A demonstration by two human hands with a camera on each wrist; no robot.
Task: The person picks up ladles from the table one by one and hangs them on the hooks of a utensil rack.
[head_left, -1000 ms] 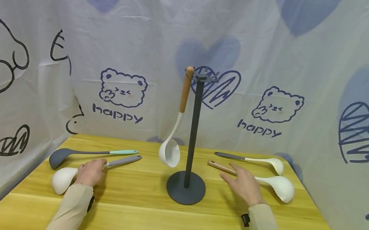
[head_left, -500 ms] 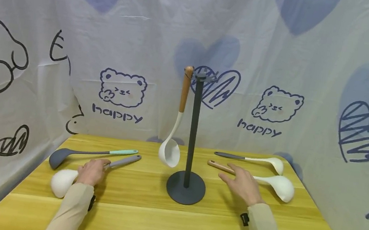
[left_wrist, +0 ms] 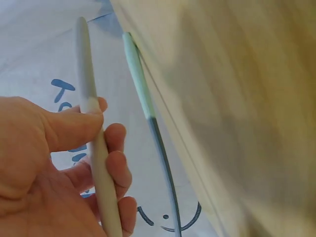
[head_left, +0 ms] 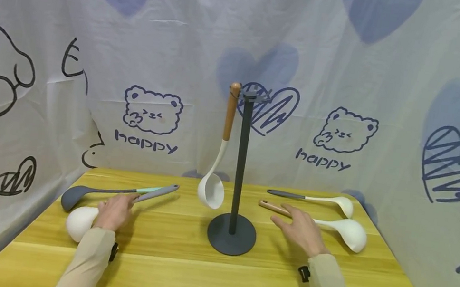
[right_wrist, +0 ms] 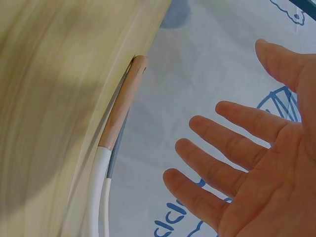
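Observation:
My left hand [head_left: 115,211] pinches a white ladle [head_left: 81,223] with a grey handle, thumb against the curled fingers around its shaft. In the left wrist view the grey handle [left_wrist: 85,59] points up, raised off the table. Behind it lies a dark ladle [head_left: 73,197] with a mint handle [left_wrist: 138,74]. My right hand [head_left: 303,229] hovers with spread fingers over a white ladle [head_left: 350,233] whose wooden-coloured handle [right_wrist: 123,103] lies on the table; the right wrist view shows nothing in the palm. Farther back rests a white ladle [head_left: 340,204] with a dark grey handle.
A black stand [head_left: 241,164] with a round base [head_left: 231,234] and a hooked top rises mid-table. From its left side hangs a white ladle [head_left: 211,190] with a wooden handle. Printed cloth [head_left: 249,21] encloses the wooden table [head_left: 195,283] at the back and both sides.
The grey-handled ladle in my left hand has lifted, its handle end rising across the mint handle. My right hand has shifted very slightly left, its fingers still spread.

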